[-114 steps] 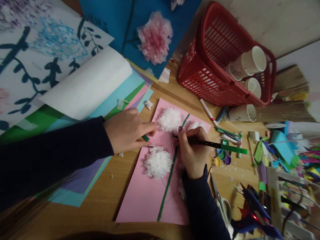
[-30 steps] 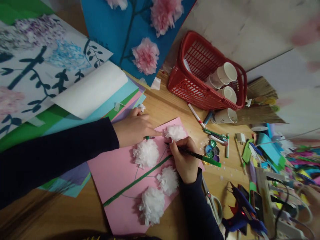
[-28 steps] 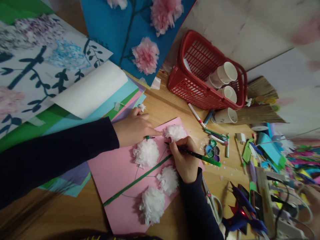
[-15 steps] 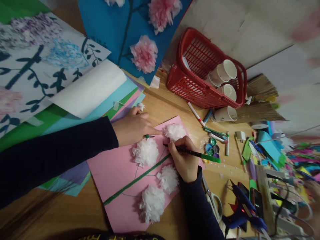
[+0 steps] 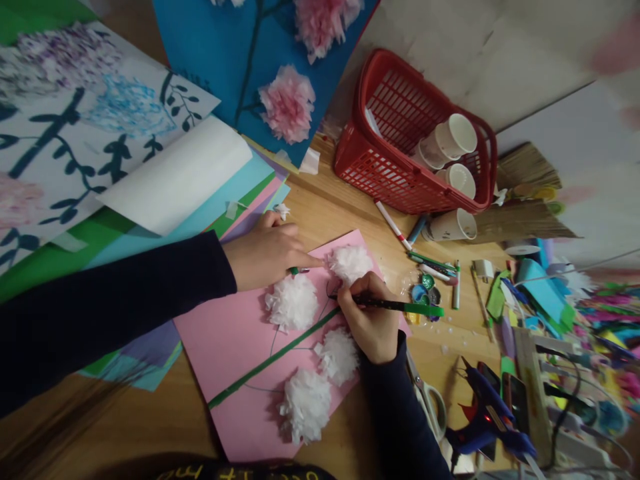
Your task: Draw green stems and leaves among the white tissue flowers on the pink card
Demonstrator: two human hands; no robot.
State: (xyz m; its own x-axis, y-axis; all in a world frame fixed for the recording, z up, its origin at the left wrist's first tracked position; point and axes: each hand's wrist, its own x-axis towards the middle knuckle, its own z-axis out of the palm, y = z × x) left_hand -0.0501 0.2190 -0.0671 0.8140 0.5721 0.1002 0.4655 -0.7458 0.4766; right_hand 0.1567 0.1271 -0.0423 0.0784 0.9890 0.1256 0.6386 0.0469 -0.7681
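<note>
A pink sheet of paper (image 5: 220, 347) lies on the table, with several white tissue-paper flowers (image 5: 293, 303), a thick green stem (image 5: 275, 362) and thin drawn lines on it. My right hand (image 5: 371, 319) grips a black-and-green marker (image 5: 400, 305), its tip touching the paper just below the top flower (image 5: 350, 264). My left hand (image 5: 267, 253) rests across the sheet's upper left edge. Its index finger stretches toward that top flower while the other fingers are bent; it holds nothing I can see, and a green ring is on one finger.
A red basket (image 5: 370, 160) with paper cups stands behind. Markers (image 5: 433, 263), a paint palette (image 5: 425, 293), scissors (image 5: 431, 400) and a blue glue gun (image 5: 490, 413) lie to the right, near a power strip (image 5: 530, 400). Coloured sheets (image 5: 115, 240) and flower pictures (image 5: 210, 73) fill the left.
The marker tip has moved slightly down, and a short curved line now shows beside it under the top flower. My left hand stays in place. At the far right, another person's hand has left view.
</note>
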